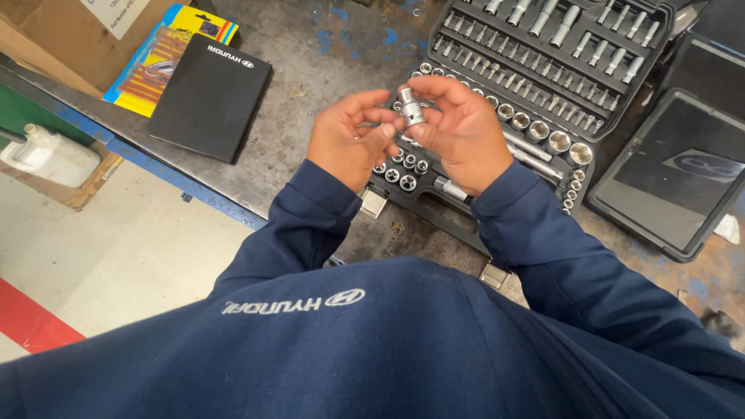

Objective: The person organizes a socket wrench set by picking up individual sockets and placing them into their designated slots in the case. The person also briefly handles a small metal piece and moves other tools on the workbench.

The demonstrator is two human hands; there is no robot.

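Note:
My left hand (349, 140) and my right hand (463, 128) meet above an open black socket set case (543, 77) on a worn grey workbench. Between their fingertips they pinch a small silver socket piece (411, 107), held upright. The right thumb and forefinger grip its top and side; the left fingertips touch its lower left side. Rows of chrome sockets (535, 128) fill the case under and beyond my hands. My dark blue sleeves cover both forearms.
A flat black folder (209, 97) lies at the left on the bench, over a yellow and blue packet (159, 58). The case's dark lid (683, 167) sits at the right. A white plastic jug (50, 155) stands on cardboard below the blue bench edge (194, 190).

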